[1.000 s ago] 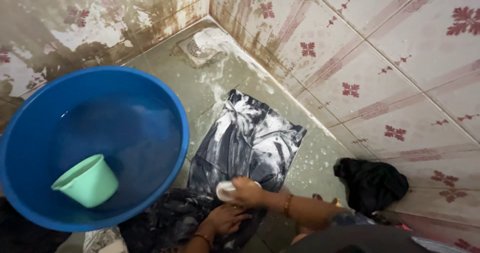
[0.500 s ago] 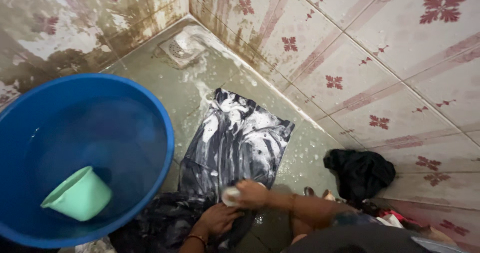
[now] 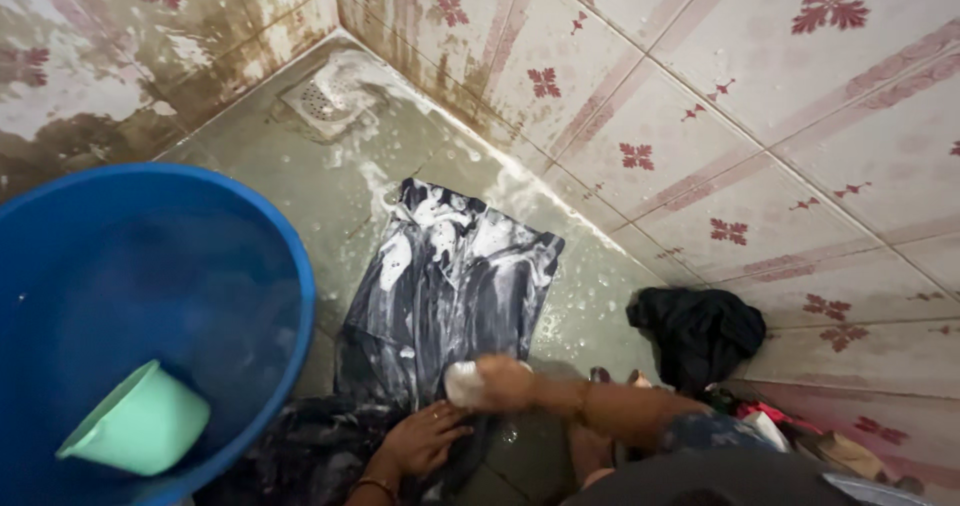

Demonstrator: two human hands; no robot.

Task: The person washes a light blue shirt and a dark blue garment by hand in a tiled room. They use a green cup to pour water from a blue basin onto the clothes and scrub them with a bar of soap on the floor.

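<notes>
Hiding under the right hand (image 3: 503, 384), a half-seen white soap bar (image 3: 459, 383) on soapy dark cloth (image 3: 450, 286).

Right hand (image 3: 505, 383) curled in a fist; left hand (image 3: 420, 439) pressed flat, fingers spread.
</notes>
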